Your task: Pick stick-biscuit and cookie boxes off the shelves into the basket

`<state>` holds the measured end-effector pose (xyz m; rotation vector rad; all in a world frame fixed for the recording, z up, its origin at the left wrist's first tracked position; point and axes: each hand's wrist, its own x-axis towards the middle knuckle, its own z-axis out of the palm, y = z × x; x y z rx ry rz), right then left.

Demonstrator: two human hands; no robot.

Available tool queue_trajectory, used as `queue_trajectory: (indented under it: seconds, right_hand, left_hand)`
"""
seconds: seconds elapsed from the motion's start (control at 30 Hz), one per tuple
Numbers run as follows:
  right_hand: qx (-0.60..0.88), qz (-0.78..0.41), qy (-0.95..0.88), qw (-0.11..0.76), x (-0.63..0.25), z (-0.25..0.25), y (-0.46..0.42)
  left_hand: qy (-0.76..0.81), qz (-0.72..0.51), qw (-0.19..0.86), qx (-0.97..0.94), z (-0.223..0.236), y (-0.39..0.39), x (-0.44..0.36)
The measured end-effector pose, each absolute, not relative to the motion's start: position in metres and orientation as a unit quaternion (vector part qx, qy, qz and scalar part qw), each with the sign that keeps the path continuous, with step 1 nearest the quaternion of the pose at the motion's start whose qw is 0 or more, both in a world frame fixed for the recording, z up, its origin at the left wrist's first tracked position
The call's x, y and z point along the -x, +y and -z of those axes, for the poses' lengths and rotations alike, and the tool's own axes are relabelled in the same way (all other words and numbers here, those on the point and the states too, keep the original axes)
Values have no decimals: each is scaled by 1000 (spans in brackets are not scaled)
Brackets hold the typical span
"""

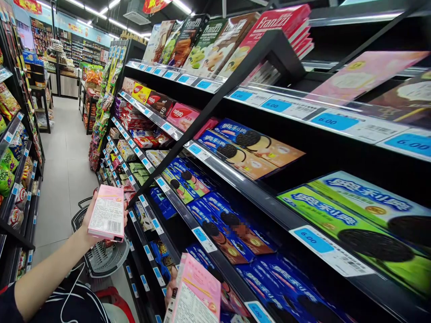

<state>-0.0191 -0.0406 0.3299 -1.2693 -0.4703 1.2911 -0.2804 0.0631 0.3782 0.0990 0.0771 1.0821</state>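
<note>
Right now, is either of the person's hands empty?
No, the left hand holds one pink-and-white box and the right hand holds a second box.

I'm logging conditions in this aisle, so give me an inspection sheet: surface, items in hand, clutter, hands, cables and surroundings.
Surface: tiered shelves of boxed snacks, with blue-and-white price tags along the edges.
Items in hand: upper pink box, barcode visible; lower pink box, cut off by the picture's bottom edge.
Clutter: grey basket below the upper box; contents unclear.
Hands: left hand grips the upper pink box; right hand, mostly hidden, holds the lower.
Cables: thin white cable across dark striped clothing.
Surroundings: pale aisle floor, lit ceiling lights.
</note>
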Motion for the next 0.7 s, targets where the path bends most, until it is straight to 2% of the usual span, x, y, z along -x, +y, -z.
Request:
queue_trajectory:
  seconds: [0.17,0.33,0.47,0.57,0.7]
  right_hand:
    - [471,-658,-145,569,45,-357,-36]
    - [497,-633,-183,565,68,-340,-16]
    - [522,-621,-268,519,86,-332,-6]
    - [548,-601,-313,491,90,-316,-12]
    - [589,-598,-280,465,78,-268,-45]
  left_hand:
    - [128,-503,853,-51,-357,61,276]
    - [250,-437,862,-59,-330,36,255]
    - [336,-499,790,-121,-323,8,233]
    - [320,-551,732,-241,-322,-11,224]
    - [343,-524,730,-275,-306,-35,217]
